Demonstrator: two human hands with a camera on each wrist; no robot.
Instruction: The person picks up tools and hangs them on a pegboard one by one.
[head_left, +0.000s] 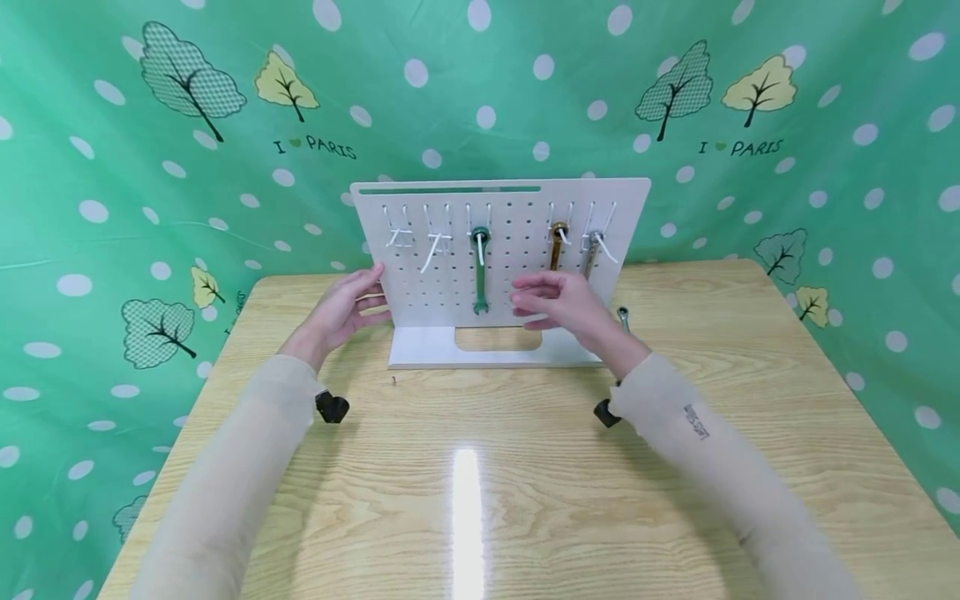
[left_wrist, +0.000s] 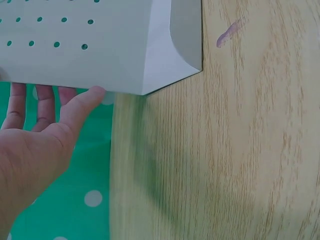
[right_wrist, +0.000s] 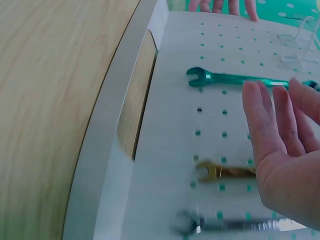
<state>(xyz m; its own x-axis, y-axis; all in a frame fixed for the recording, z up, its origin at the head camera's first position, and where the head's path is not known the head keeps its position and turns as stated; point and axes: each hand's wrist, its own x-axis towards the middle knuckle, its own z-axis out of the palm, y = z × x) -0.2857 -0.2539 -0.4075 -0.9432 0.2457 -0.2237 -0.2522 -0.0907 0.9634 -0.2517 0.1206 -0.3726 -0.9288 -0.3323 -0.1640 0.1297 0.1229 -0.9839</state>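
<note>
A white pegboard point(head_left: 442, 292) stands upright on its flat base. At its left edge my left hand point(head_left: 345, 308) grips the board, thumb at the front and several fingers reaching behind. Extended fingers of my right hand point(head_left: 566, 304) hover in front of the board with nothing held in them. To the left of those fingers hangs a green wrench point(head_left: 481, 271) on a hook. A gold wrench point(right_wrist: 232, 172) hangs just behind the right hand, which hides part of it. Farther right, a silver wrench point(head_left: 592, 252) hangs, its lower part hidden in the head view.
Two white hooks point(head_left: 435, 239) on the board's left side carry nothing. Another silver wrench point(head_left: 624, 317) is beside the board at right, partly behind the right wrist. A purple smear point(left_wrist: 230, 33) marks the wooden table point(head_left: 390, 483). Green dotted cloth point(head_left: 480, 92) hangs behind.
</note>
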